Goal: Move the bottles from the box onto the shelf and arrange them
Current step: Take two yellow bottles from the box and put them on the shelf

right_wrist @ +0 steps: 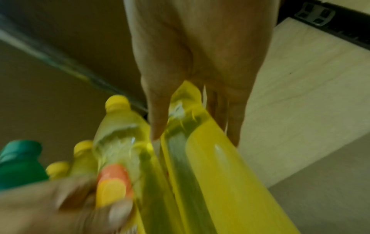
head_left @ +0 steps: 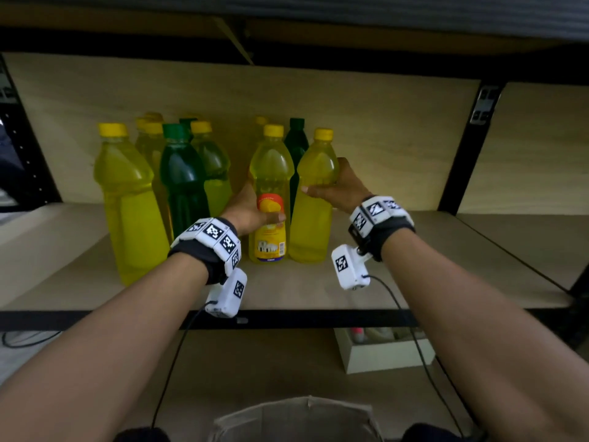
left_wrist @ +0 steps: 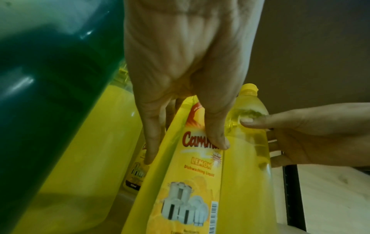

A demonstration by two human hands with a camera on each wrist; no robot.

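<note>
Item: labelled lemon bottle [head_left: 270, 199], yellow cap, upright on the shelf [head_left: 414, 282], centre of the head view; the left hand [head_left: 251, 212] grips it at mid-body, thumb across the orange label top, fingers curled behind. Item: plain yellow bottle [head_left: 314, 202], upright, touching or just beside the first at its 3 o'clock; the right hand [head_left: 338, 186] grips its shoulder, thumb on the near face, fingers wrapped round the far side. Item: green bottle [head_left: 296, 145] directly behind this pair, at 12 o'clock. Item: cluster at 9 o'clock comprising a large yellow bottle [head_left: 130, 199], a second green bottle [head_left: 181, 180] and several yellow-capped ones behind, close-packed. Item: cardboard box [head_left: 296, 419], at 6 o'clock below the shelf edge; contents not visible. Item: small white tray [head_left: 382, 355] on the lower level, at 5 o'clock. Judged stage: setting two bottles into the front row. Risks: pushing the pair back too hard could knock the green bottle behind; a left elbow sweep could topple the crowded 9 o'clock cluster; releasing either bottle while tilted could tip it onto its neighbour.
</note>
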